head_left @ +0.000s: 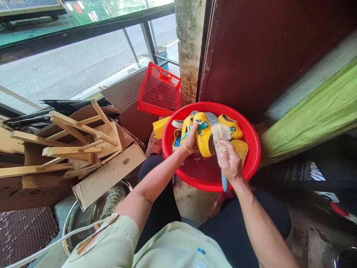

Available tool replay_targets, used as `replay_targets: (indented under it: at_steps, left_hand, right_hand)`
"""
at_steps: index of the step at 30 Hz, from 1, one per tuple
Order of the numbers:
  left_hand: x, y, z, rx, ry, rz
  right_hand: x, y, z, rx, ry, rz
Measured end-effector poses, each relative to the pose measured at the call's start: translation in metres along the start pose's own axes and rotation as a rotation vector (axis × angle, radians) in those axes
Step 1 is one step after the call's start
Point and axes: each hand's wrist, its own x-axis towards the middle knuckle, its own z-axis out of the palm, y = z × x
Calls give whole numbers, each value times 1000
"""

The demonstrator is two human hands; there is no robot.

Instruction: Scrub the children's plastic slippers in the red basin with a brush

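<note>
A red plastic basin [254, 156] stands between my knees, with a little water at its near side. My left hand [190, 140] grips a yellow clog [205, 144] with a green cartoon figure on it, over the basin. In my right hand [232, 165] is a scrub brush [221, 138] with pale bristles and a blue handle, held close beside the clog. Another yellow clog [229, 123] lies at the far right of the basin, and a yellow sole [241, 149] shows below it. Blue-and-white shoes [177, 137] lie at the left, partly hidden.
A red crate [160, 108] stands behind the basin. To the left, an upturned wooden stool [83, 149] lies among cardboard [119, 167]. A metal basin [68, 227] holding a laced shoe [113, 201] is by my left arm. Green cloth [309, 108] hangs at right.
</note>
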Motion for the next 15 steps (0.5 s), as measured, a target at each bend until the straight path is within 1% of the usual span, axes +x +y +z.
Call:
replay_targets:
  at_steps: [2, 4, 6, 7, 10, 13, 15]
  left_hand:
    - [6, 7, -2, -52, 63, -34]
    - [10, 15, -4, -99, 119, -48]
    - [12, 21, -5, -130, 144, -75]
    - [11, 21, -4, -134, 148, -90]
    - [5, 11, 5, -90, 125, -140]
    - [-1, -9, 20, 5, 125, -132]
    - [-1, -20, 25, 77, 126, -94]
  right_hand:
    - [-7, -3, -4, 18, -83, -29]
    - [-13, -2, -6, 21, -209, -59]
    - [-18, 0, -4, 6, -307, -96]
    - [-19, 2, -1, -7, -327, -116]
    - [-14, 6, 14, -82, -294, -135]
    - [3, 11, 32, -237, -179, -31]
    - [16, 14, 40, -300, -120, 38]
